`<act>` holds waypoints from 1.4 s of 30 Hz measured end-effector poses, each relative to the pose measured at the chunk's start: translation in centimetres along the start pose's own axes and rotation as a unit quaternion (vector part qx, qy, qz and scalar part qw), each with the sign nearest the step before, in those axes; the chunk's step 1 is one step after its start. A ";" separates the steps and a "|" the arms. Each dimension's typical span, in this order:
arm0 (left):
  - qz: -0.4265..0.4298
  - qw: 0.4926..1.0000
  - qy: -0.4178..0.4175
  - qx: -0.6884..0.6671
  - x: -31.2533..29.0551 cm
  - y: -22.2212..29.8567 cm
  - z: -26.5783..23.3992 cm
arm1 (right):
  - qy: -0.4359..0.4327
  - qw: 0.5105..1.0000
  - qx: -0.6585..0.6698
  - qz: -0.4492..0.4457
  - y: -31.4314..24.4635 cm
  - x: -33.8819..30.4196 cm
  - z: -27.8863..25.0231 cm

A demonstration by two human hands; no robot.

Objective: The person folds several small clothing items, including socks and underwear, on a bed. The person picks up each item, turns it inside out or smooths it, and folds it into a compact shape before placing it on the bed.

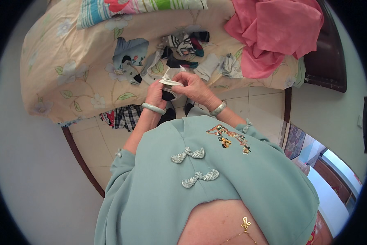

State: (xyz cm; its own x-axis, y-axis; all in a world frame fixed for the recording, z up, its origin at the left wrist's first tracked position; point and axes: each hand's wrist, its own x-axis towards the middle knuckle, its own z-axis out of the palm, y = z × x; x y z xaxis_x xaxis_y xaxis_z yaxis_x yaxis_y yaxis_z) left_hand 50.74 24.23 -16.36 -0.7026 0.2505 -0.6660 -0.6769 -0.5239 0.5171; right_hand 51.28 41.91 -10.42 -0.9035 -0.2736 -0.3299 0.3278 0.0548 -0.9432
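Observation:
My left hand and my right hand hold one white and black sock between them, just off the near edge of the bed. Both hands are closed on the sock, the right pinching its white top, the left gripping the dark lower part. A pale green bangle sits on my left wrist and a silver one on my right. Several loose socks lie on the floral sheet just beyond my hands.
A pink garment is heaped at the bed's right end. A striped pillow lies at the far edge. A light blue patterned cloth rests left of the socks. Checked fabric lies on the tiled floor under the bed edge.

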 end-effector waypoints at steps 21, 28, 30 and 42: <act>-0.057 0.983 0.043 -0.170 -1.4 1.4 4.3 | 0.121 0.979 -0.102 -0.127 -2.3 -0.2 -1.4; -0.067 0.962 -0.129 -0.230 -0.8 0.4 4.1 | 0.193 0.972 -0.101 -0.088 -1.2 1.3 -2.0; -0.075 0.963 -0.132 -0.224 -1.3 0.3 4.2 | 0.200 0.977 -0.060 -0.050 -0.7 1.7 -2.2; -0.008 0.912 -0.261 -0.315 -1.4 0.9 3.5 | 0.045 0.974 0.212 0.066 -2.7 1.5 -1.7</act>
State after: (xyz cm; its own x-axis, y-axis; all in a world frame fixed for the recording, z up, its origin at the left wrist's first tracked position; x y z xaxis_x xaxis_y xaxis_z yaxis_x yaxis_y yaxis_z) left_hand 50.31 26.29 -13.08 -0.8138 0.5301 -0.2381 -0.5434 -0.8394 -0.0114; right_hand 48.62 43.00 -8.46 -0.8603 -0.2040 -0.4672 0.5097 -0.3239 -0.7971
